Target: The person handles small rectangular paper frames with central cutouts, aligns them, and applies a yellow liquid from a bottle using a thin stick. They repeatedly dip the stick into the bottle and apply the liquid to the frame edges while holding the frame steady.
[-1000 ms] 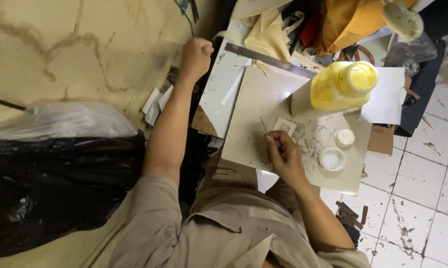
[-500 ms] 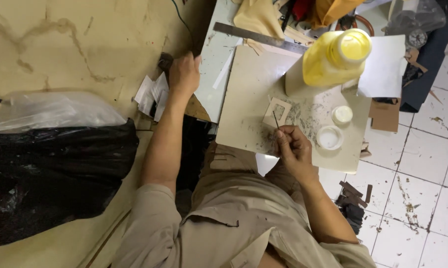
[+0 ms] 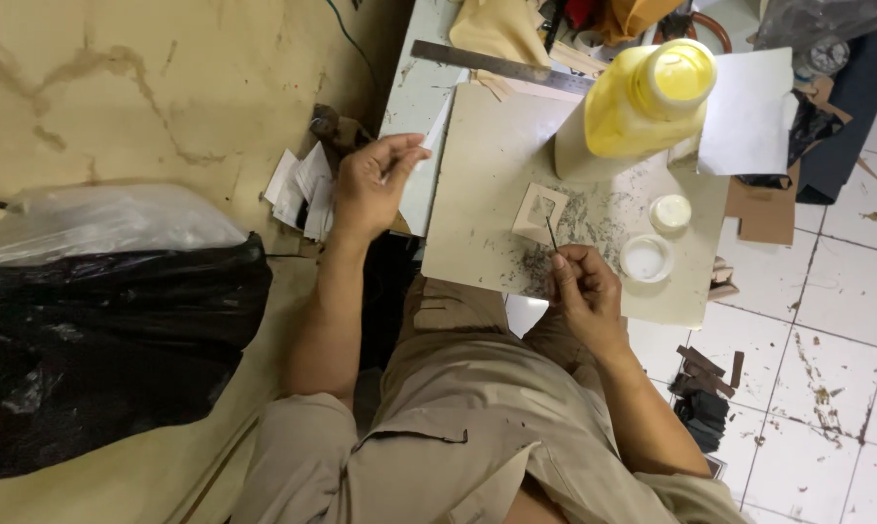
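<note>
Right hand [image 3: 586, 296] pinched in a narrow grip on a thin dark tool [image 3: 551, 234], tip touching a small square frame piece [image 3: 540, 212] lying flat on the pale board [image 3: 487, 165] over the lap. Left hand [image 3: 372, 182] raised off the board's left edge, fingers loosely curled, holding nothing visible. Yellow bottle [image 3: 642, 102] upright at the far edge; two small white lids [image 3: 646, 258] just right of the frame

The thin dark tool [image 3: 551, 235] is too small to identify, its lower end buried in the right hand [image 3: 582, 293]. Beyond the yellow bottle [image 3: 642, 102], the clutter (cloth, bags) runs off the top edge. The person's lap hides the desk's [image 3: 477, 184] near edge.
</note>
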